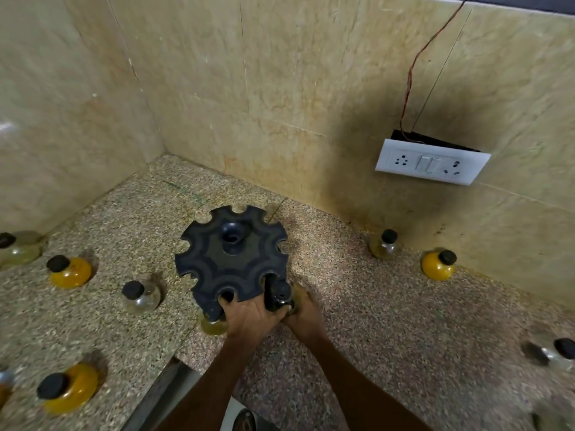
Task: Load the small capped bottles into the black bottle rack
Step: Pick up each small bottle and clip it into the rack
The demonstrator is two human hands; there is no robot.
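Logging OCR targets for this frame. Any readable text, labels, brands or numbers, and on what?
None readable.
Black bottle rack: moulded pattern only, no lettering.
Capped bottles, e.g. the amber one: no labels visible.
Switch and socket plate: no markings legible.

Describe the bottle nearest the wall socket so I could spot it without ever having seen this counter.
Find the white socket plate on the right wall, then drop down to the counter below it. Two bottles stand there by the wall. The one meant is the clear bottle, left of the pair: pale and see-through under its black cap, while its neighbour, the yellow bottle, is bright orange-yellow.
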